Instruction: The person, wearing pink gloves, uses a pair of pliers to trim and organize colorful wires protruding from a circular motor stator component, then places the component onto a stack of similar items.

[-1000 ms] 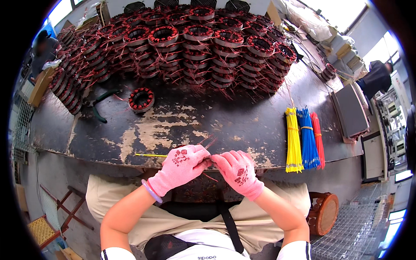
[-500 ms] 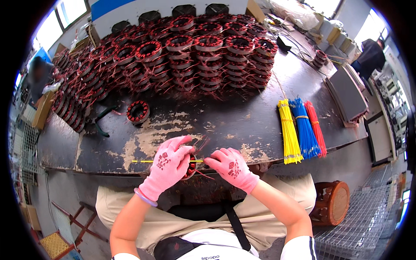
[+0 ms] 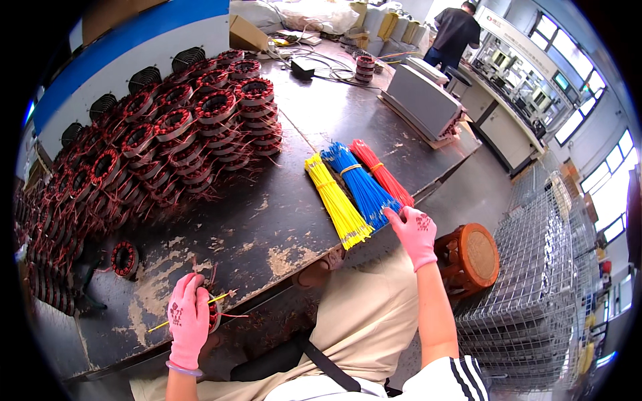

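Note:
My left hand (image 3: 188,314), in a pink glove, is closed around a small motor stator (image 3: 215,313) with red windings at the table's front edge, which the fingers partly hide. A yellow wire (image 3: 158,327) runs under the same fingers and sticks out on both sides. Out to the right, my right hand (image 3: 416,234), also gloved in pink, pinches at the near ends of the blue wire bundle (image 3: 361,184). Next to that bundle lie a yellow wire bundle (image 3: 334,200) and a red wire bundle (image 3: 382,172), each tied with a band.
Stacked stators (image 3: 174,127) fill the table's left and back. A single stator (image 3: 124,259) lies near my left hand. A grey panel stack (image 3: 421,100) stands at the far right. Beside the table are a wooden stool (image 3: 471,257) and wire cages (image 3: 521,294). A person (image 3: 456,37) stands farther back.
My view has turned right. My right hand has let go of the yellow wire and reached right to the blue bundle. My left hand still holds the stator and yellow wire.

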Demonstrator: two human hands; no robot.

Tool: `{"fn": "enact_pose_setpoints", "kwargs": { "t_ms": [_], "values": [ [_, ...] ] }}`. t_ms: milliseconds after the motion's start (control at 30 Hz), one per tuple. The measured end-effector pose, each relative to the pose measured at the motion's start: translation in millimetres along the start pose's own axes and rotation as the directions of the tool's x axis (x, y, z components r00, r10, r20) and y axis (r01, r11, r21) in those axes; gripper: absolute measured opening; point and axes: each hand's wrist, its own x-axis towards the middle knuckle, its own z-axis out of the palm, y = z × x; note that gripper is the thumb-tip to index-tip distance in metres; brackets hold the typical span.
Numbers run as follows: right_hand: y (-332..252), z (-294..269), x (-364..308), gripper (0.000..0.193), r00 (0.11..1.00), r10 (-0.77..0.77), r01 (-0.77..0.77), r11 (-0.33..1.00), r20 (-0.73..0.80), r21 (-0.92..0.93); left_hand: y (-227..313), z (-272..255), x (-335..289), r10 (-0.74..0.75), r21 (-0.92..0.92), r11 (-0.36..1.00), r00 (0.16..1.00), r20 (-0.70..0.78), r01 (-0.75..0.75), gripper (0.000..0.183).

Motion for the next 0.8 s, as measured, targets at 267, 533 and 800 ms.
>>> {"fn": "enact_pose_setpoints", "kwargs": {
  "t_ms": [267, 533, 800],
  "values": [
    [28, 22, 20, 0.037, 0.964, -0.058, -0.037, 0.936, 0.258, 0.35, -5, 0, -1, 0.061, 0.117, 0.992, 0.996, -0.057, -0.054, 0.025],
    [98, 6, 38, 0.035, 0.935, -0.009, -0.191, 0.831, 0.355, 0.522, -15, 6, -2, 0.154, 0.096, 0.984, 0.985, -0.079, -0.147, 0.028],
    [88, -26, 28, 0.039, 0.985, 0.077, -0.169, 0.659, 0.157, 0.733, 10, -6, -47, 0.526, 0.235, 0.847, 0.819, -0.229, -0.478, 0.048]
  ]
}}
